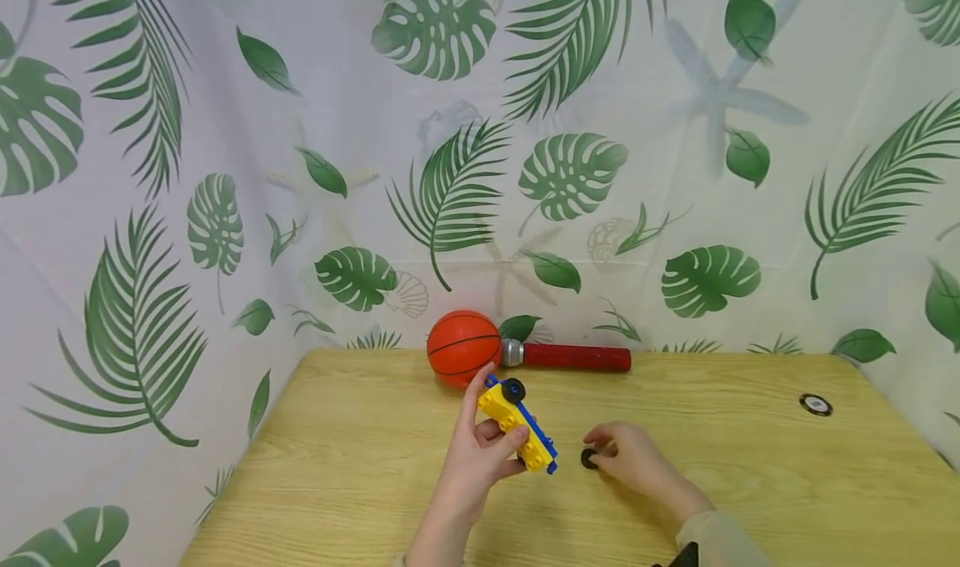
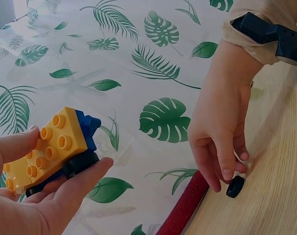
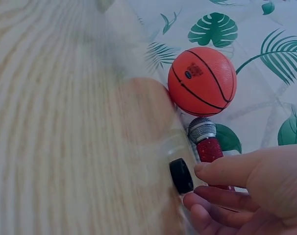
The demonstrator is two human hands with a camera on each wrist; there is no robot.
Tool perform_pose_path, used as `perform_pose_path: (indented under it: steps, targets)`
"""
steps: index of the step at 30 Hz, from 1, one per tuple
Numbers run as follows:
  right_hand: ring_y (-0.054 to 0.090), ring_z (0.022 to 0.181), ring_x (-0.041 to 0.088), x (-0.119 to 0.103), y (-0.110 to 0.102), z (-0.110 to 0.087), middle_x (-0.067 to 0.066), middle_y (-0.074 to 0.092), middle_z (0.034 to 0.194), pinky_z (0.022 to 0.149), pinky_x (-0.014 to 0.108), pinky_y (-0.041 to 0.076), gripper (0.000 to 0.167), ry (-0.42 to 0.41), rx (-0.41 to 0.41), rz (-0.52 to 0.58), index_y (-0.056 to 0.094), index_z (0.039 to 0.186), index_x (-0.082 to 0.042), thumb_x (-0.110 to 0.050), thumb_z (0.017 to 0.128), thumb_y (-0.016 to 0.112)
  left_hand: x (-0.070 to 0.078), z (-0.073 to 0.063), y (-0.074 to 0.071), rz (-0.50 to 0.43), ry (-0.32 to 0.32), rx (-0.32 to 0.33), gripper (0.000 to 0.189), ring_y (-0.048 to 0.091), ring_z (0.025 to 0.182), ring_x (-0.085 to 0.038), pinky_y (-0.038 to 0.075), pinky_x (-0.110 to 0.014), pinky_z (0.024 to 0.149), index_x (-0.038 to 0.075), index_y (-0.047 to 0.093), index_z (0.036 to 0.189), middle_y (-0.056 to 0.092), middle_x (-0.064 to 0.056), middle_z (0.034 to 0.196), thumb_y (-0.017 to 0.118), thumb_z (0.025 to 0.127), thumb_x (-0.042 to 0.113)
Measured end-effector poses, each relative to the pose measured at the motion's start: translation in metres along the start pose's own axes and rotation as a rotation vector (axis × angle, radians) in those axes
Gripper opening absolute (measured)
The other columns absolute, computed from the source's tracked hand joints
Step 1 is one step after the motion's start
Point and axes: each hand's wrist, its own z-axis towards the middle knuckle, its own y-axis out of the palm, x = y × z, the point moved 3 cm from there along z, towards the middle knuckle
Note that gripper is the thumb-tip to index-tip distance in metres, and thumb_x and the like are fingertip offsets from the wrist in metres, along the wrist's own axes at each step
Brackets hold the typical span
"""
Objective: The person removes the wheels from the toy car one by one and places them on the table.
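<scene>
Head view, left hand (image 1: 480,454): grips yellow-blue plastic car (image 1: 512,414) (perhaps angled for viewing)
Right hand (image 1: 633,457): at round black wheel (image 1: 588,459); grasp unclear

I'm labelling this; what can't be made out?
Head: print on the round black-edged disc, too small; part of the yellow-blue plastic toy car, behind the left hand.
Left wrist: head of the glittery red microphone, cut off by bottom edge.
Right wrist: print on the orange-red ball, blurred.
</scene>
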Motion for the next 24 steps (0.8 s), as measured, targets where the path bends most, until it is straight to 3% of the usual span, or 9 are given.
perform_pose_path:
  steps: [7, 16, 24]
  targets:
    - [0.061, 0.081, 0.015, -0.008, -0.017, -0.004, 0.006, 0.069, 0.098, 0.071, 0.033, 0.055, 0.021, 0.005, 0.012, 0.021, 0.07, 0.108, -0.006, -0.005, 0.088, 0.071, 0.003, 0.002, 0.003, 0.016, -0.024, 0.009, 0.079, 0.067, 0.107, -0.029, 0.058, -0.054, 0.084, 0.041, 0.029, 0.151, 0.063, -0.025, 0.124, 0.065, 0.093, 0.002]
    - [0.064, 0.079, 0.013, -0.041, -0.042, -0.014, 0.002, 0.071, 0.094, 0.071, 0.029, 0.058, 0.021, -0.106, 0.14, 0.036, 0.07, 0.112, -0.007, -0.01, 0.092, 0.069, 0.001, 0.003, 0.006, -0.002, -0.036, -0.03, 0.079, 0.068, 0.104, -0.028, 0.058, -0.052, 0.084, 0.038, 0.027, 0.153, 0.064, -0.025, 0.122, 0.066, 0.093, 0.004]
    - [0.059, 0.066, 0.011, -0.074, -0.059, -0.025, 0.0, 0.067, 0.084, 0.06, 0.02, 0.052, 0.018, -0.113, 0.173, 0.16, 0.068, 0.112, -0.008, -0.016, 0.097, 0.063, -0.002, 0.004, 0.011, -0.012, -0.051, -0.057, 0.081, 0.067, 0.106, -0.029, 0.058, -0.053, 0.084, 0.037, 0.026, 0.154, 0.065, -0.023, 0.121, 0.067, 0.093, 0.004]
